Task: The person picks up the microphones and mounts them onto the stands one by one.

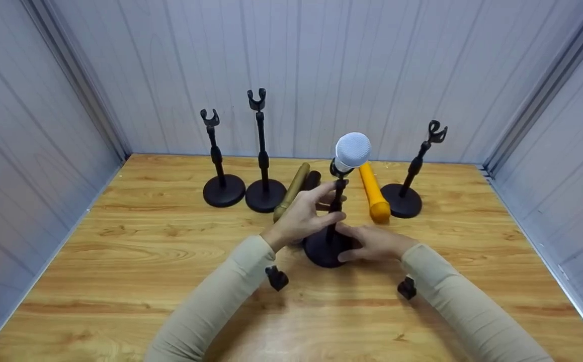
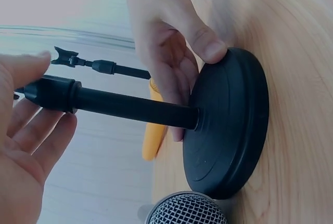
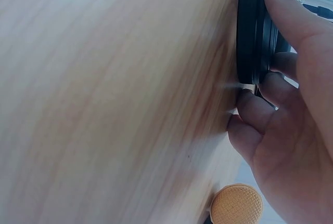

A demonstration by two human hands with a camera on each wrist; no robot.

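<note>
Table (image 1: 120,281): stand (image 1: 337,202) inboard of back edge | Left grip (image 1: 304,213) round pole (image 2: 135,104), right grip (image 1: 377,243) pinching base (image 2: 223,141) | Keep base flat, pole upright

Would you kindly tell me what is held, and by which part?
A black microphone stand: left hand around the pole, right hand gripping the round base.

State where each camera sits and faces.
Head: worn on the head, looking forward and down at the stand; left hand, right hand and sleeves show.
Left wrist: on that wrist, facing the stand's pole and base; both hands show.
Right wrist: on that wrist, facing the table and base; right hand shows.
Head and left wrist both show the orange microphone.
</note>
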